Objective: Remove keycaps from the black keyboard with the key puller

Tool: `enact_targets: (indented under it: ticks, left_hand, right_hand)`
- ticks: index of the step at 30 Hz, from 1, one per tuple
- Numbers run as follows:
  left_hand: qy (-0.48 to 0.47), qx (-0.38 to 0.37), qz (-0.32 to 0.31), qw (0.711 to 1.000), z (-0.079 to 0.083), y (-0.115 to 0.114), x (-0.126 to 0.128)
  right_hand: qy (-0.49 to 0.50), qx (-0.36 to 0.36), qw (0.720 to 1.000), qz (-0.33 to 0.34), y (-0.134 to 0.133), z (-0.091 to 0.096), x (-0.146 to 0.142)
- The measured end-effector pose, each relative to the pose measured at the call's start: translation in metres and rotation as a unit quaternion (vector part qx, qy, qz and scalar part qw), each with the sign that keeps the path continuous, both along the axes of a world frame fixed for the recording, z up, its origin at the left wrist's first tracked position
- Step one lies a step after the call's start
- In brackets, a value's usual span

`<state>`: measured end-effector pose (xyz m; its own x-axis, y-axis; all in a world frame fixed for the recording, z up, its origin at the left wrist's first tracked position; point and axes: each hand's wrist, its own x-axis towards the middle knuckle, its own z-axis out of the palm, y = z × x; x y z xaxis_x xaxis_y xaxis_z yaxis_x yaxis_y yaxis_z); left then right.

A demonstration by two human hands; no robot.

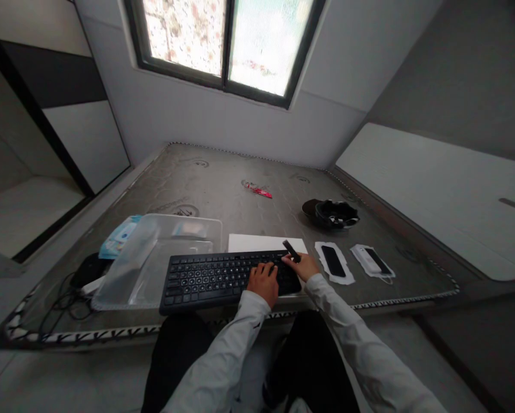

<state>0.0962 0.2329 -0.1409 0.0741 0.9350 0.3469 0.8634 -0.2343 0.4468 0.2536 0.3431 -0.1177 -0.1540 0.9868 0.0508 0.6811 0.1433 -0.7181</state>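
Note:
A black full-size keyboard (205,278) with pale key legends lies at the near edge of the mattress, slightly tilted across the view. My left hand (263,282) rests on its right half, fingers bent and a little apart over the keys. Above the keyboard's right end, my right hand (301,267) is closed around a short dark stick-like tool (290,250). The tool's upper end sticks out past the fingers; its lower end is hidden, so its exact kind is unclear. A white sheet or flat box (261,243) shows behind the keyboard.
Left of the keyboard stand a clear plastic tray (154,255), a blue packet (120,236) and tangled black cable (70,304). On the right, two dark phone-like items (333,261) (378,261) lie on white wipes or paper. Behind are a black cap (331,214) and red strip (259,191) on the grey mattress (223,172).

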Motion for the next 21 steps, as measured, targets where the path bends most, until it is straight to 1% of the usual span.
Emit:
enact_targets:
  ticks: [2, 5, 8, 10, 13, 15, 18, 21]
  left_hand:
    - [0.006, 0.003, 0.001, 1.0, 0.0, 0.0, 0.0]
    - [0.015, 0.008, 0.005, 1.0, -0.001, 0.001, 0.001]
    - [0.022, 0.021, 0.006, 1.0, -0.002, 0.003, 0.001]
    - [0.029, 0.029, 0.007, 0.999, -0.003, 0.004, 0.001]
    - [0.04, 0.034, 0.01, 0.999, -0.003, 0.005, 0.001]
    - [0.049, 0.035, 0.013, 0.998, -0.002, 0.007, 0.001]
    - [0.068, 0.039, 0.01, 0.997, -0.002, 0.009, 0.001]
    - [0.099, 0.057, -0.001, 0.993, -0.004, 0.012, 0.001]
  right_hand:
    - [-0.043, -0.011, 0.999, 0.018, -0.007, -0.008, 0.002]
    - [-0.023, -0.009, 1.0, -0.013, -0.017, -0.016, -0.002]
    - [0.029, 0.018, 0.998, -0.057, -0.019, -0.014, -0.001]
    - [0.044, 0.045, 0.993, -0.104, -0.013, -0.008, 0.01]
    - [0.046, 0.069, 0.98, -0.18, 0.004, -0.001, 0.044]
    - [0.042, 0.069, 0.971, -0.225, 0.021, -0.003, 0.075]
    - [0.005, 0.043, 0.956, -0.292, 0.048, -0.019, 0.12]
    - [-0.052, -0.018, 0.958, -0.282, 0.069, -0.042, 0.149]
